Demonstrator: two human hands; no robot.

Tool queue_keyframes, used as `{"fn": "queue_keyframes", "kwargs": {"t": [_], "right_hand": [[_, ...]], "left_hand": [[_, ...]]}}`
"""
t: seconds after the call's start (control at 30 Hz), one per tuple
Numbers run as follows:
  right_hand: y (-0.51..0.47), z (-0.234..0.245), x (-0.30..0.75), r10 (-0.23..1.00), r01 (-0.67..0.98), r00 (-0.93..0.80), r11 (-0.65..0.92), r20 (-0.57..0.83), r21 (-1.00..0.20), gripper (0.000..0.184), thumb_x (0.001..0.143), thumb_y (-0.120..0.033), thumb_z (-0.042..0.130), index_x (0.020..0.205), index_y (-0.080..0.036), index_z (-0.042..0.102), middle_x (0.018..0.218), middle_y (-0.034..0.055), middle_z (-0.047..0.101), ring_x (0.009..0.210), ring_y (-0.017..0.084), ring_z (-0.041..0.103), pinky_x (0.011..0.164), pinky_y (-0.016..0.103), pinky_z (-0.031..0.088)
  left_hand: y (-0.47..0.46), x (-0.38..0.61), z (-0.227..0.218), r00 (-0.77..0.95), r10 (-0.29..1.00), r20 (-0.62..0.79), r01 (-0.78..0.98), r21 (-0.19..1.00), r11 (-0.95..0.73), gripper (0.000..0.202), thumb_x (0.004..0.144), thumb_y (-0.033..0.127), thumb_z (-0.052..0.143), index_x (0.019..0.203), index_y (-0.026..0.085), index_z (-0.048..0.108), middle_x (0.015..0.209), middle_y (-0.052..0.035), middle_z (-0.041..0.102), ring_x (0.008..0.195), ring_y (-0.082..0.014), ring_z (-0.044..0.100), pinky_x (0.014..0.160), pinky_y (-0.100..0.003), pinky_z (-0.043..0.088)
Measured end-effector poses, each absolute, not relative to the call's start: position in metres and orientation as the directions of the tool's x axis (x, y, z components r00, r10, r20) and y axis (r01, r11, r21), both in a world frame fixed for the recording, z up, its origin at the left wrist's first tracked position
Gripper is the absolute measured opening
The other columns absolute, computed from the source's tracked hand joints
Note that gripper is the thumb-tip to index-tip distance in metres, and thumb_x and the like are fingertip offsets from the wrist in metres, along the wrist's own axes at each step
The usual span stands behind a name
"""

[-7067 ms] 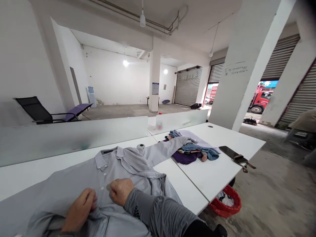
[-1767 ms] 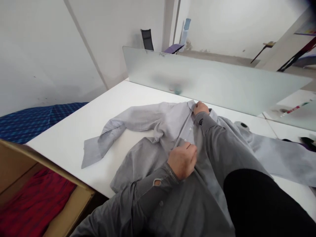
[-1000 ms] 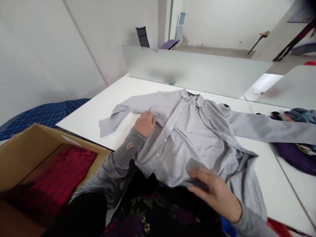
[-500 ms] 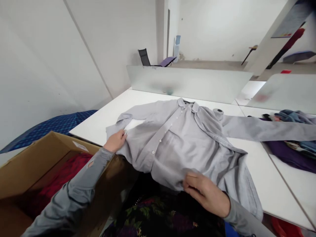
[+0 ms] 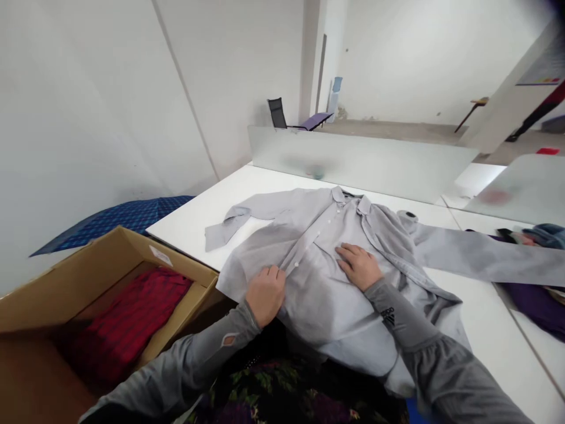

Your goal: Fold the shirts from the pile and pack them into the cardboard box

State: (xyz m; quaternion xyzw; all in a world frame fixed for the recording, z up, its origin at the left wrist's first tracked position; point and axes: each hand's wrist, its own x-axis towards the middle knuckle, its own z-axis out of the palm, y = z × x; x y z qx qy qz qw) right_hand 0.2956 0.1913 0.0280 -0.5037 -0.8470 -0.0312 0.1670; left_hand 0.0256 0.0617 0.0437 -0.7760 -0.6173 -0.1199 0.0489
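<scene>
Cardboard box (image 5: 79, 282), near left, holds red checked cloth (image 5: 132, 324). Gray shirt (image 5: 326, 288) spread on worktop (image 5: 198, 218), right of box. Left hand (image 5: 266, 294) curled on shirt, can't tell if gripping; right hand (image 5: 361, 268) flat on it, unclenched.

Shirt (image 5: 326, 294) beneath both hands: plain pale grey, with whitish buttons (image 5: 296, 264). Left sleeve (image 5: 185, 359), behind the left hand (image 5: 266, 294), and right sleeve (image 5: 445, 347), behind the right hand (image 5: 359, 266): darker grey, the latter with a black mark (image 5: 388, 315) near the wrist. Carton (image 5: 39, 288), left of the left hand: brown, with a white label (image 5: 160, 255); cloth (image 5: 128, 318) within: red, dark-checked. Fabric (image 5: 119, 225) beyond the carton: blue, checked. Roll (image 5: 406, 215), beyond the right hand: white, dark-centred. Garment pile (image 5: 536, 306), to that hand's right: partly purple and blue. Clothing (image 5: 282, 388), nearer than both hands: black, patterned in green and purple.
</scene>
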Motion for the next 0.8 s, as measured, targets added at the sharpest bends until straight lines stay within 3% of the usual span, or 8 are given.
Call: {"fn": "queue_keyframes", "kwargs": {"t": [0.1, 0.23, 0.33, 0.43, 0.53, 0.6, 0.7, 0.8], "right_hand": [[0.195, 0.012, 0.297, 0.779, 0.836, -0.471, 0.543, 0.414, -0.072, 0.035, 0.093, -0.034, 0.046, 0.119, -0.020, 0.063, 0.126, 0.0105, 0.061, 0.116, 0.028, 0.054, 0.092, 0.046, 0.046], [0.193, 0.020, 0.299, 0.640, 0.735, -0.511, 0.671, 0.574, -0.094, 0.034, 0.093, -0.037, 0.048, 0.113, -0.015, 0.064, 0.113, 0.0135, 0.065, 0.108, 0.026, 0.057, 0.093, 0.041, 0.046], [0.182, 0.033, 0.287, 0.578, 0.667, -0.582, 0.741, 0.572, -0.071, 0.039, 0.091, -0.037, 0.051, 0.124, -0.017, 0.057, 0.116, 0.0132, 0.063, 0.108, 0.026, 0.057, 0.091, 0.041, 0.047], [0.169, 0.039, 0.268, 0.569, 0.638, -0.676, 0.770, 0.468, -0.013, 0.045, 0.090, -0.037, 0.054, 0.132, -0.022, 0.051, 0.126, 0.0115, 0.059, 0.110, 0.028, 0.055, 0.087, 0.042, 0.047], [0.165, 0.035, 0.256, 0.558, 0.610, -0.714, 0.792, 0.423, -0.016, 0.043, 0.092, -0.032, 0.048, 0.133, -0.023, 0.050, 0.131, 0.0102, 0.056, 0.112, 0.026, 0.055, 0.086, 0.040, 0.048], [0.170, 0.030, 0.257, 0.575, 0.623, -0.662, 0.779, 0.481, -0.072, 0.040, 0.093, -0.026, 0.042, 0.132, -0.021, 0.051, 0.129, 0.0104, 0.058, 0.115, 0.024, 0.055, 0.088, 0.038, 0.047], [0.187, 0.020, 0.274, 0.674, 0.759, -0.467, 0.638, 0.572, -0.131, 0.038, 0.091, -0.021, 0.039, 0.125, -0.019, 0.056, 0.122, 0.0115, 0.062, 0.115, 0.024, 0.055, 0.089, 0.038, 0.046], [0.202, 0.012, 0.296, 0.793, 0.886, -0.330, 0.448, 0.511, -0.122, 0.037, 0.090, -0.026, 0.040, 0.121, -0.018, 0.060, 0.123, 0.0126, 0.062, 0.115, 0.027, 0.055, 0.090, 0.042, 0.045]], "left_hand": [[0.069, 0.020, 0.053, 0.213, 0.943, 0.256, 0.923, 0.265, -0.281, 0.018, 0.094, 0.020, 0.039, 0.091, 0.018, 0.057, 0.090, -0.0092, 0.062, 0.082, -0.0225, 0.059, 0.071, -0.034, 0.045], [0.062, 0.015, 0.068, 0.435, 0.858, 0.274, 0.719, 0.468, -0.514, 0.017, 0.095, 0.030, 0.045, 0.103, 0.020, 0.057, 0.094, -0.0030, 0.064, 0.084, -0.0171, 0.061, 0.075, -0.028, 0.048], [0.055, -0.003, 0.066, 0.374, 0.847, 0.379, 0.777, 0.371, -0.509, 0.023, 0.095, 0.031, 0.046, 0.113, 0.021, 0.055, 0.111, -0.0053, 0.062, 0.101, -0.0204, 0.058, 0.090, -0.033, 0.047], [0.054, -0.042, 0.051, 0.085, 0.866, 0.492, 0.945, 0.237, -0.227, 0.026, 0.096, 0.025, 0.043, 0.118, 0.017, 0.052, 0.119, -0.0114, 0.058, 0.113, -0.0254, 0.052, 0.098, -0.040, 0.042], [0.064, -0.077, 0.036, -0.105, 0.894, 0.435, 0.988, 0.151, 0.043, 0.029, 0.094, 0.025, 0.044, 0.120, 0.011, 0.049, 0.109, -0.0147, 0.059, 0.103, -0.0271, 0.055, 0.091, -0.041, 0.045], [0.075, -0.086, 0.028, -0.150, 0.919, 0.364, 0.988, 0.093, 0.124, 0.027, 0.094, 0.026, 0.045, 0.115, 0.010, 0.051, 0.102, -0.0152, 0.060, 0.097, -0.0280, 0.055, 0.087, -0.042, 0.046], [0.088, -0.079, 0.024, -0.177, 0.933, 0.312, 0.981, 0.134, 0.141, 0.017, 0.092, 0.022, 0.042, 0.099, 0.013, 0.055, 0.096, -0.0142, 0.060, 0.095, -0.0279, 0.054, 0.085, -0.042, 0.044], [0.087, -0.070, 0.027, -0.163, 0.941, 0.296, 0.965, 0.245, 0.090, 0.015, 0.092, 0.020, 0.039, 0.084, 0.017, 0.052, 0.086, -0.0084, 0.060, 0.087, -0.0228, 0.055, 0.080, -0.035, 0.044]]}}
